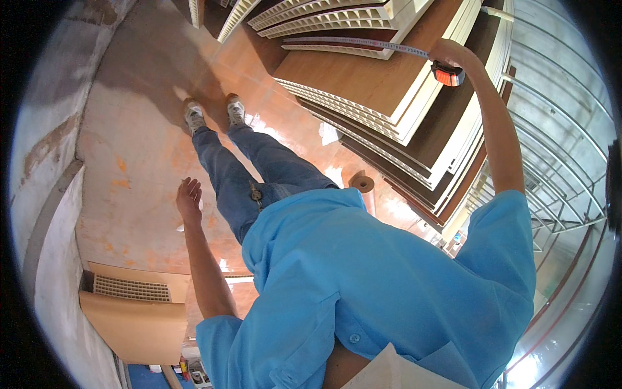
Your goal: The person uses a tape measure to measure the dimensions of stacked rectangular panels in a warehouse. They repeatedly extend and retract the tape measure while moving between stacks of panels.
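Observation:
My right hand (449, 52) is closed round an orange and black tape measure (447, 75) at the upper right. Its pulled-out blade (363, 43) stretches leftward across the stacked panels, and I cannot make out what its far end touches. Under this hand lie wood-coloured boards (369, 74) with pale hollow-cell edges, piled on darker brown ones (447, 120). My left hand (189, 198) hangs low beside my legs, over the floor, its fingers loosely stretched and nothing seen in them.
More hollow-edged panels (330, 27) stand at the top. A metal wire rack (557, 123) runs along the right. Beside the stack stands a brown roll (363, 183), near a white scrap (328, 133) on the floor. A tan panel (133, 324) sits at lower left by a wall (52, 214).

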Demonstrator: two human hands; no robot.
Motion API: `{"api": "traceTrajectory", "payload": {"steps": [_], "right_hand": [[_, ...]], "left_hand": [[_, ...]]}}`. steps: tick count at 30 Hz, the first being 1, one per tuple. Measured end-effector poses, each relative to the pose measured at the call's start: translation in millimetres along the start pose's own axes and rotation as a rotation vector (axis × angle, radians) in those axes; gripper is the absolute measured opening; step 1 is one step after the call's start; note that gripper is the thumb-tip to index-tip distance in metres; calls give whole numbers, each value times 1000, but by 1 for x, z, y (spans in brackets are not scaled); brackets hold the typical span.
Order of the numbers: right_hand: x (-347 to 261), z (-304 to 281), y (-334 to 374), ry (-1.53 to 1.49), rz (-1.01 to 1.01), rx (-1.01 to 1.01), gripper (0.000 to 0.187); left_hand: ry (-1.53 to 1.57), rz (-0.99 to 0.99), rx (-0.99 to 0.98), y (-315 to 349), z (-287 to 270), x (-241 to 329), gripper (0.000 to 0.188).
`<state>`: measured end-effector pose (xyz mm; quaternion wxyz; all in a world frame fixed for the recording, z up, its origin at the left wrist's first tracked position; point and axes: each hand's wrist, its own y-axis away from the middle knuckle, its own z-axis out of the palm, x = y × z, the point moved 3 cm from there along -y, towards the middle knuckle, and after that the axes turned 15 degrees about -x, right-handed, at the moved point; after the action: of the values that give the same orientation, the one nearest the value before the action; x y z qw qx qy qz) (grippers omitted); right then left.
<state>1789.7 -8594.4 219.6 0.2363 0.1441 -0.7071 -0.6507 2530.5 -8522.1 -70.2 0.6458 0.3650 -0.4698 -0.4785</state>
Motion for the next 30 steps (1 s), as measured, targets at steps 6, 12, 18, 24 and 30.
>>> {"api": "traceTrajectory", "payload": {"steps": [6,12,18,24,30], "right_hand": [[-6,1,0,54,-4,31,10],[-12,4,-4,220,6,-25,9],[-15,-7,5,-198,262,-108,10],[-24,-28,19,-480,457,-169,22],[-37,-44,36,-590,560,-49,25]], "left_hand": [[-14,11,-12,1,0,18,45],[-53,7,-8,-4,-12,26,46],[-57,-7,-25,-7,-23,32,45],[-94,8,-28,-7,-22,48,44],[-111,27,-26,-6,-23,57,46]]}}
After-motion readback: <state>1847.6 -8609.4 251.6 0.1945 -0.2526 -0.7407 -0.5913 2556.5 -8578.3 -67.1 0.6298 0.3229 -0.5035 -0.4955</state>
